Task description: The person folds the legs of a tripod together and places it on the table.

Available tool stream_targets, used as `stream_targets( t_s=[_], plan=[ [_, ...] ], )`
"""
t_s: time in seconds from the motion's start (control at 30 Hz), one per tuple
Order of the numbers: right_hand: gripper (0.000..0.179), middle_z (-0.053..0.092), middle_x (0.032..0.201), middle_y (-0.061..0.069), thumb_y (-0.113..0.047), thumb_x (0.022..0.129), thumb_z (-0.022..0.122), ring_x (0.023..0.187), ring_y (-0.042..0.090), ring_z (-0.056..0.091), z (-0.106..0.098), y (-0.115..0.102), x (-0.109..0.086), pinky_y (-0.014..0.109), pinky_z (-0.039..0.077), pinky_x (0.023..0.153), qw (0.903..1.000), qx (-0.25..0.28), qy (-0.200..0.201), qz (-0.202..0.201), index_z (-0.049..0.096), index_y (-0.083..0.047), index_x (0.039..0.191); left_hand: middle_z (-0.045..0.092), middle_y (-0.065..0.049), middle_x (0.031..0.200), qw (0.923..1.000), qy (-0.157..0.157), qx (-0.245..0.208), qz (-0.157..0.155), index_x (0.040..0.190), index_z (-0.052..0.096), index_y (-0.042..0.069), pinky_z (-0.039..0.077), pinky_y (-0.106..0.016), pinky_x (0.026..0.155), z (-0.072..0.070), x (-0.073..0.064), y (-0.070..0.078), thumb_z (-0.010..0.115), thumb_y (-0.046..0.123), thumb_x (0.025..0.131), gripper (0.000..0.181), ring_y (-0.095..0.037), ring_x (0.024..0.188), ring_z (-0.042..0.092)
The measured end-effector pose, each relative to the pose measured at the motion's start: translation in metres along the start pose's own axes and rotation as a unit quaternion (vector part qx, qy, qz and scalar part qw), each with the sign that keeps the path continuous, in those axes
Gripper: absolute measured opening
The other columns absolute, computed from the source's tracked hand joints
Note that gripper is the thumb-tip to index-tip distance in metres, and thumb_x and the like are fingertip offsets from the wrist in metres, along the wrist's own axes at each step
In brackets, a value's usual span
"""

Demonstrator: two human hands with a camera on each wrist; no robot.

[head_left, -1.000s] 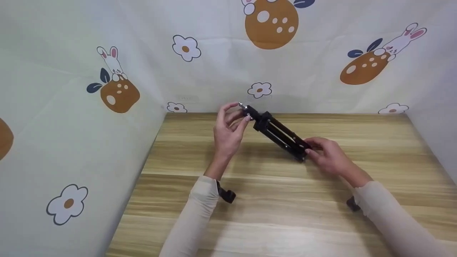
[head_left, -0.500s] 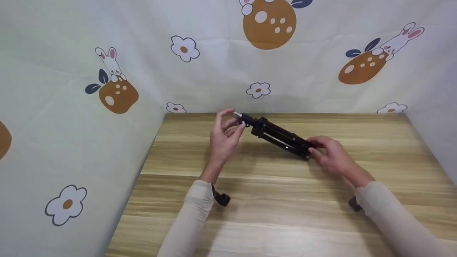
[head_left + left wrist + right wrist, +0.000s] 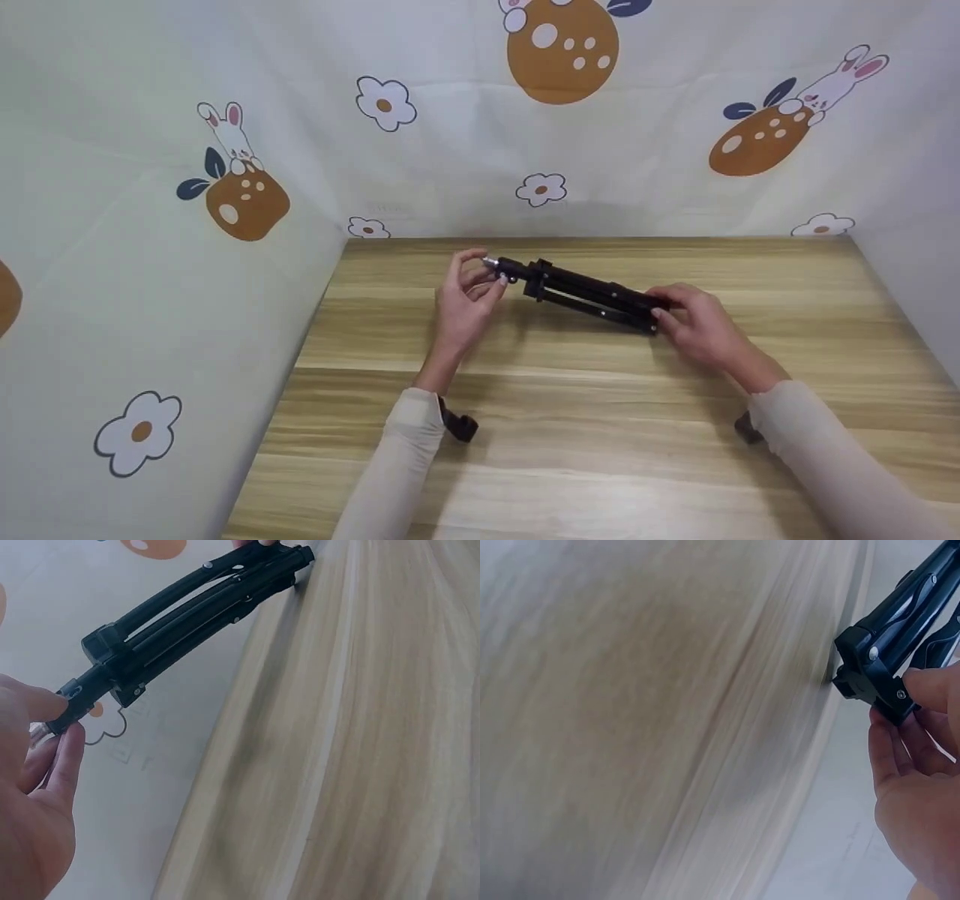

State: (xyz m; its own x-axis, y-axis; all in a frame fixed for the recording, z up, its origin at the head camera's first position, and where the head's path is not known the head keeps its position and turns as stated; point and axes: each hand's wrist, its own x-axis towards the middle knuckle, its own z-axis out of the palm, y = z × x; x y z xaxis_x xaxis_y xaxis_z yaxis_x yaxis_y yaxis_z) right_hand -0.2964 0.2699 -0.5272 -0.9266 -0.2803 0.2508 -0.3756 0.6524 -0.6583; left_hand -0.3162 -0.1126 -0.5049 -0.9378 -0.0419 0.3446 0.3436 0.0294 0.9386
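Note:
A black folded tripod (image 3: 581, 289) with a silver screw tip (image 3: 490, 262) spans the space between both hands in the head view, its tip end a little higher in the picture than its foot end. My left hand (image 3: 466, 306) pinches the narrow neck just behind the screw, thumb on the near side. At the other end my right hand (image 3: 699, 324) grips the leg ends between thumb and fingers. In the left wrist view the legs (image 3: 195, 611) lie folded side by side. The right wrist view shows the tripod's foot end (image 3: 881, 664) between thumb and fingers.
Below is a wood-grain table (image 3: 570, 450). A pale cloth wall (image 3: 450, 165) printed with oranges, rabbits and flowers rises behind it and along the left. Black wrist mounts (image 3: 459, 426) hang at both cuffs.
The tripod's screw end has swung down and left with my left hand, so the tripod lies nearer to level across the view. My right hand has shifted slightly right, still holding the legs.

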Motion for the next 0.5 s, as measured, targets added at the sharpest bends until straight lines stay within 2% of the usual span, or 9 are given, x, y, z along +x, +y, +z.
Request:
stream_targets(
  t_s=[0.23, 0.5],
  plan=[
    [0.027, 0.072, 0.127, 0.027, 0.000, 0.103, 0.068, 0.123, 0.045, 0.067, -0.001, 0.000, 0.000, 0.065, 0.055, 0.112, 0.9999, -0.007, -0.006, 0.007, 0.071, 0.004, 0.130, 0.080, -0.019, 0.119, 0.9992, 0.003, 0.021, -0.034, 0.135, 0.061, 0.009, 0.068, -0.031, 0.097, -0.005, -0.004, -0.010, 0.082, -0.006, 0.090, 0.052, -0.028, 0.110, 0.079],
    [0.025, 0.072, 0.128, 0.025, -0.001, 0.104, 0.067, 0.125, 0.045, 0.067, 0.000, -0.004, 0.001, 0.065, 0.055, 0.113, 0.9996, -0.018, -0.017, 0.014, 0.071, 0.002, 0.129, 0.079, -0.022, 0.121, 0.9949, 0.003, 0.027, -0.097, 0.135, 0.061, 0.002, 0.068, -0.030, 0.097, -0.013, -0.011, -0.024, 0.083, -0.007, 0.087, 0.054, -0.031, 0.111, 0.079]
  ],
)
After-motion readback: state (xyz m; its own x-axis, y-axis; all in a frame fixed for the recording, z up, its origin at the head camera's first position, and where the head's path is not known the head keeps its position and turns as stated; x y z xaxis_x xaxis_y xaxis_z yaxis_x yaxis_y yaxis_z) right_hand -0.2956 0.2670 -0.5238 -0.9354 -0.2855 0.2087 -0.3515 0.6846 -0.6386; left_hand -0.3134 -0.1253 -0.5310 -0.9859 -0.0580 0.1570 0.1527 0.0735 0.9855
